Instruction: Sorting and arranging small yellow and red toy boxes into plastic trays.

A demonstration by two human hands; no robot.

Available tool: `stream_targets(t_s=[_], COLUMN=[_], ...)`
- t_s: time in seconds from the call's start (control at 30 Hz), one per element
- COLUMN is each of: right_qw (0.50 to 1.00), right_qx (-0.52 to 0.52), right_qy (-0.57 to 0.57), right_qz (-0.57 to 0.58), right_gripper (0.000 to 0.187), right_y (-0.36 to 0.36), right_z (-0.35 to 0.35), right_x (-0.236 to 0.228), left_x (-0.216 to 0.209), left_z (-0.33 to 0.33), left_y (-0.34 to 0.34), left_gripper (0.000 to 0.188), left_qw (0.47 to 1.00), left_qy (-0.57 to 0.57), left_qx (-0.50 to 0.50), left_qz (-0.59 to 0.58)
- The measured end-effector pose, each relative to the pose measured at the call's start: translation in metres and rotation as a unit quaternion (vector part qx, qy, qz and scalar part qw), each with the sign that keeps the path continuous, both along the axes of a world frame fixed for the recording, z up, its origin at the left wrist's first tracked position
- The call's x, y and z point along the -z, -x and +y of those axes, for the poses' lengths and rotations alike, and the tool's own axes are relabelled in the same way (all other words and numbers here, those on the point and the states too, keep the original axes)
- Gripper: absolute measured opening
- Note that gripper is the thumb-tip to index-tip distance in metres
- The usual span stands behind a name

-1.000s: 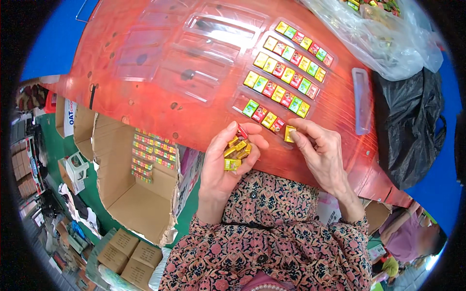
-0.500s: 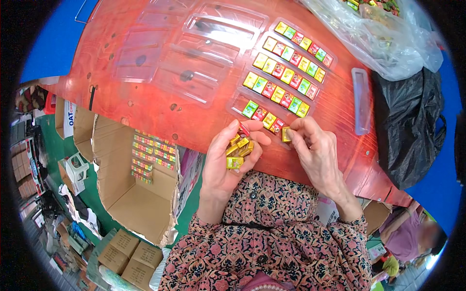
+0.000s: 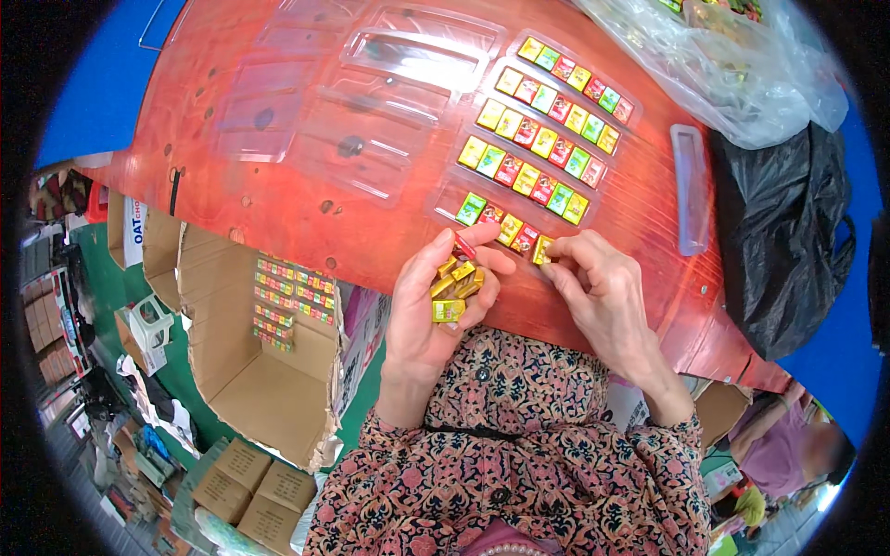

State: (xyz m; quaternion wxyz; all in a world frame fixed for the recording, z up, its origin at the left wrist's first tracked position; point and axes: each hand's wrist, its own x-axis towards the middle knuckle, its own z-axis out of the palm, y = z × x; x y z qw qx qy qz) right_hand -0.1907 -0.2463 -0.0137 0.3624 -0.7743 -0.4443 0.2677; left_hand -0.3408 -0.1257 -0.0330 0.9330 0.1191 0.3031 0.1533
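My left hand (image 3: 413,310) is palm up, fingers curled round several small wrapped cubes (image 3: 449,311), mostly yellow, one red near the fingertips. My right hand (image 3: 607,292) pinches a yellow wrapped cube (image 3: 541,250) between thumb and fingers at the right end of the nearest row. That row lies in a clear plastic tray (image 3: 443,202) on the red table, with yellow, red and green cubes set side by side in several slots. In the nearest slot, a gap shows left of the green cube (image 3: 471,208). My left fingers partly cover this row.
Other clear trays (image 3: 389,190) lie left on the red table (image 3: 287,208). A clear bag of cubes (image 3: 732,83), a black plastic bag (image 3: 783,241) and a narrow clear strip (image 3: 689,190) are at the right. An open carton (image 3: 269,398) holding filled trays stands below left.
My right hand has moved slightly left, bringing the yellow cube against the end of the nearest row. The filled tray has shifted a little left. The left hand stays nearly still.
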Motion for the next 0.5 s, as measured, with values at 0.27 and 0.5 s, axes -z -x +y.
stream_targets(t_s=[0.27,0.5], right_qw=[0.998,0.999], right_qx=[-0.007,-0.032], right_qy=[-0.024,-0.019], right_qz=[-0.066,0.009], right_gripper=[0.013,0.009], right_y=[0.001,-0.013], right_z=[0.002,-0.001], right_x=[0.007,0.001], left_x=[0.002,0.0], left_z=[-0.001,0.0], left_y=[0.0,0.0], left_gripper=[0.044,0.044], left_qw=[0.999,0.999], left_qy=[-0.027,-0.035], left_qx=[0.01,0.018], left_qz=[0.026,0.033])
